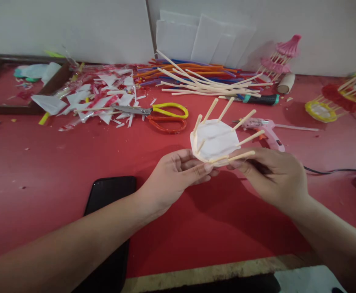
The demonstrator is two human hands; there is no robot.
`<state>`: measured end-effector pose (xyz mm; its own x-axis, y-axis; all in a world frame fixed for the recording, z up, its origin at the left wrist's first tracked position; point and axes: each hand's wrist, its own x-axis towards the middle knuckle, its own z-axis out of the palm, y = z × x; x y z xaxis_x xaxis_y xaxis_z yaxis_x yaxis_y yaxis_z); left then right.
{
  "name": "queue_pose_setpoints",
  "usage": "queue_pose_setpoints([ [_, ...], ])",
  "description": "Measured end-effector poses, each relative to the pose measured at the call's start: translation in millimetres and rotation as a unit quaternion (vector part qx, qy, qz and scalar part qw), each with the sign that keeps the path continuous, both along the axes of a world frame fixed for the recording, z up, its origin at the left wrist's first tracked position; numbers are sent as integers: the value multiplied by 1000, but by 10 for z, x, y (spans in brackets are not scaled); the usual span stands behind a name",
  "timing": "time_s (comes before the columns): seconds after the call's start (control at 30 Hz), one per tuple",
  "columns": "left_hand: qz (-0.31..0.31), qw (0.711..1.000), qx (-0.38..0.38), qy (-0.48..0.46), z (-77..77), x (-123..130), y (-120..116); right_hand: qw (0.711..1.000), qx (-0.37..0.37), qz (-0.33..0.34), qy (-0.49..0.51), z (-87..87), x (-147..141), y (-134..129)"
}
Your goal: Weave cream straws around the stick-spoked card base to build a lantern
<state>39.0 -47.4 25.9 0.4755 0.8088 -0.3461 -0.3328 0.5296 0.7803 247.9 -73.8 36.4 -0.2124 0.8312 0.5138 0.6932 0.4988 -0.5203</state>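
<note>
Above the red table I hold a round white disc [217, 140] with several short cream sticks standing up around its rim. A cream strip runs along part of its near edge. My left hand [184, 169] grips the disc's near left edge, thumb on top and fingers beneath. My right hand [268, 175] pinches the near right edge by a cream stick [242, 156] that leans outward. Just behind the right hand lies a pink glue gun [268, 130]. Scissors [166, 116] with one yellow and one red handle rest to the left of the disc.
Cream pipe cleaners [202, 81] lie over orange and blue ones at the back. Paper scraps [105, 97] heap at the left beside a brown frame [13, 109]. A black phone [111, 193] sits under my left forearm. Stick-built models [283, 57] stand at the right.
</note>
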Motion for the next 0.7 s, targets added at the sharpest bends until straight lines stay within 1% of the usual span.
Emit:
queue_pose_setpoints([
  [0.07, -5, 1000, -3, 2, 10, 2, 0, 1000, -11, 4, 5, 2, 2, 10],
  [0.23, -23, 1000, -11, 6, -2, -13, 5, 1000, -10, 16, 5, -4, 29, 29],
  [0.4, -40, 999, 3, 5, -36, -25, -2, 999, -8, 34, 0, -17, 37, 27],
  [0.47, -31, 999, -2, 2, -36, -24, -2, 1000, -13, 22, -1, -25, 23, 15],
  [0.6, 12, 1000, -10, -6, -23, -17, 19, 1000, -12, -16, -12, -17, -19, -16],
  [0.7, 43, 999, -7, 3, -23, -13, 35, 1000, -5, -8, -25, 21, -45, -41],
])
